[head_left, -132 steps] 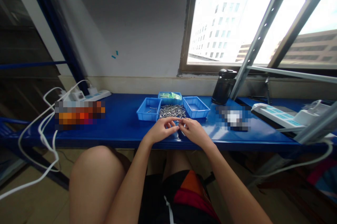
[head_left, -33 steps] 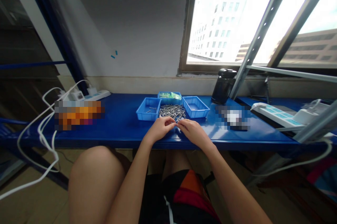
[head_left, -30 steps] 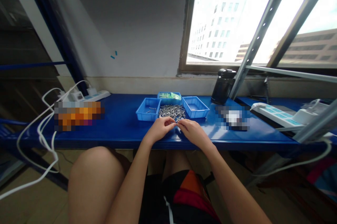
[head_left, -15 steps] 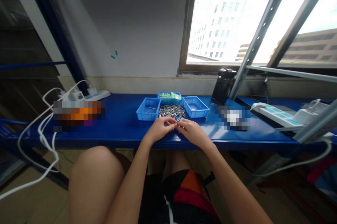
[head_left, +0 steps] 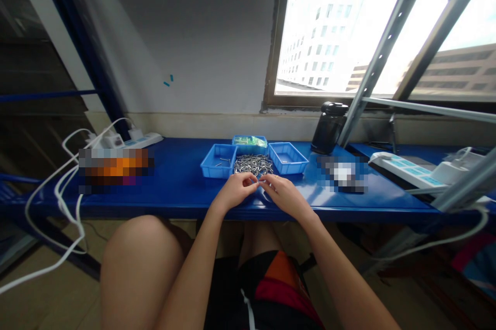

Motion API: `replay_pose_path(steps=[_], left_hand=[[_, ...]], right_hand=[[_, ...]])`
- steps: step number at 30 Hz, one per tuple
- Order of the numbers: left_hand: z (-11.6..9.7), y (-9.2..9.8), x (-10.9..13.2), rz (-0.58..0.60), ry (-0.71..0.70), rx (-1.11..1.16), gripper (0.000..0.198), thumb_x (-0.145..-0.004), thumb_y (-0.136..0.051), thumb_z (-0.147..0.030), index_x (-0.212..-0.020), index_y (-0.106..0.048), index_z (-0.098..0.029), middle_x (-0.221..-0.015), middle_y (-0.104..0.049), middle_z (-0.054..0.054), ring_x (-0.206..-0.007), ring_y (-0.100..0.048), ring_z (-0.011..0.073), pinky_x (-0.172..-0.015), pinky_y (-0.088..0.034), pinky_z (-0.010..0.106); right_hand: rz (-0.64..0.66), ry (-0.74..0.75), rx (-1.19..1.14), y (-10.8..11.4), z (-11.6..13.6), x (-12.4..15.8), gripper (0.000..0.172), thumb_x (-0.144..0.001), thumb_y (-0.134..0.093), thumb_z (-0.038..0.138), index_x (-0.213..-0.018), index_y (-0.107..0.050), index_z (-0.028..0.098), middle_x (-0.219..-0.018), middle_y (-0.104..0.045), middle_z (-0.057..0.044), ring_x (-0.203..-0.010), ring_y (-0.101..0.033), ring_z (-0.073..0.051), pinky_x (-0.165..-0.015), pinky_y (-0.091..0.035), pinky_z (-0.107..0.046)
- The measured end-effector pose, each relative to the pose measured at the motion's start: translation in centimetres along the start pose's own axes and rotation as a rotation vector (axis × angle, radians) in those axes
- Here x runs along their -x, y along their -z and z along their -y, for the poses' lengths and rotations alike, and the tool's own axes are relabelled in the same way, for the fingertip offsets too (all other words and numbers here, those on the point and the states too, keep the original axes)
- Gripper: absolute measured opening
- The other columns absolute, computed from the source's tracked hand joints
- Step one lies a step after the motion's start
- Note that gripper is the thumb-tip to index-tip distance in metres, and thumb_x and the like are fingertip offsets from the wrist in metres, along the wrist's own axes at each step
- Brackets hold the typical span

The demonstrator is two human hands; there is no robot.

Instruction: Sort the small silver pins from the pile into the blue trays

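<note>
Nails (head_left: 253, 163): a shiny heap on the table, in the middle of three blue trays and just past the fingertips. I think it lies there so both hands can reach it with ease.
Table (head_left: 174, 188): long and blue, under the window. Everything sits on it.
White cords (head_left: 62, 190): they hang off the left end, coming from a plug strip (head_left: 141, 140) at the back.
Black bottle (head_left: 329, 127): stands upright at the back, right of the trays and well apart from the hands.
Left tray (head_left: 219, 161): just beside the heap on its left. A few nails lie in it.
Right tray (head_left: 288, 157): just beside the heap on its right, maybe so each hand has a tray on its own side.
Back tray (head_left: 250, 144): behind the heap, with something green inside.
Left hand (head_left: 233, 193): low over the near edge of the table, fingers curled, thumb and finger pinched tight.
Right hand (head_left: 284, 194): the same, pinched tight. Its tips meet the tips of the other hand just in front of the heap.
Between the fingertips: maybe one nail, but it is too small to tell.
</note>
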State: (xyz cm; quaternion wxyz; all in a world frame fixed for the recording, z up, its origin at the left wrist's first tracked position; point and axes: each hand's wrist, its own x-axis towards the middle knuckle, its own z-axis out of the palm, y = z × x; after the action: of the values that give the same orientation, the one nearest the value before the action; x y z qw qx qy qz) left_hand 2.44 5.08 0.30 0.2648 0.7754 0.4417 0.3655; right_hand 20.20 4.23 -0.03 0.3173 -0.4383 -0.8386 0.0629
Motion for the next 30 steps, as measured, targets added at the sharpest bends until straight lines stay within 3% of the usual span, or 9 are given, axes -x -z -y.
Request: replay_pose_path(steps=[6, 14, 30], left_hand=[[-0.24, 0.12, -0.01, -0.004, -0.003, -0.018, 0.027, -0.076, -0.053, -0.038, -0.082, -0.065, -0.015, -0.066, -0.06, 0.001, -0.062, -0.052, 0.0135, -0.056, -0.038, 0.023], [-0.36, 0.2, -0.07, -0.089, 0.006, -0.025, 0.025, -0.078, -0.049, -0.035, -0.071, -0.061, -0.014, -0.066, -0.061, 0.001, -0.062, -0.053, 0.0135, -0.057, -0.038, 0.023], [0.3, 0.09, -0.32, -0.07, 0.041, 0.042, 0.016, -0.073, -0.053, -0.027, -0.073, -0.062, -0.013, -0.069, -0.064, 0.003, -0.065, -0.057, 0.0149, -0.061, -0.043, 0.024]], right_hand=[[0.02, 0.018, 0.015, 0.08, 0.04, -0.03, 0.021, -0.092, -0.038, 0.027, -0.087, -0.058, 0.02, -0.082, -0.064, -0.004, -0.076, -0.059, -0.015, -0.068, -0.041, -0.024], [-0.047, -0.046, 0.033, -0.01, -0.17, -0.07, 0.022, -0.092, -0.036, 0.026, -0.085, -0.056, 0.02, -0.08, -0.064, -0.004, -0.074, -0.059, -0.016, -0.064, -0.038, -0.023], [-0.115, -0.056, -0.016, -0.43, -0.84, -0.06, 0.012, -0.085, -0.045, 0.021, -0.087, -0.057, 0.019, -0.081, -0.061, -0.003, -0.071, -0.056, -0.014, -0.066, -0.04, -0.023]])
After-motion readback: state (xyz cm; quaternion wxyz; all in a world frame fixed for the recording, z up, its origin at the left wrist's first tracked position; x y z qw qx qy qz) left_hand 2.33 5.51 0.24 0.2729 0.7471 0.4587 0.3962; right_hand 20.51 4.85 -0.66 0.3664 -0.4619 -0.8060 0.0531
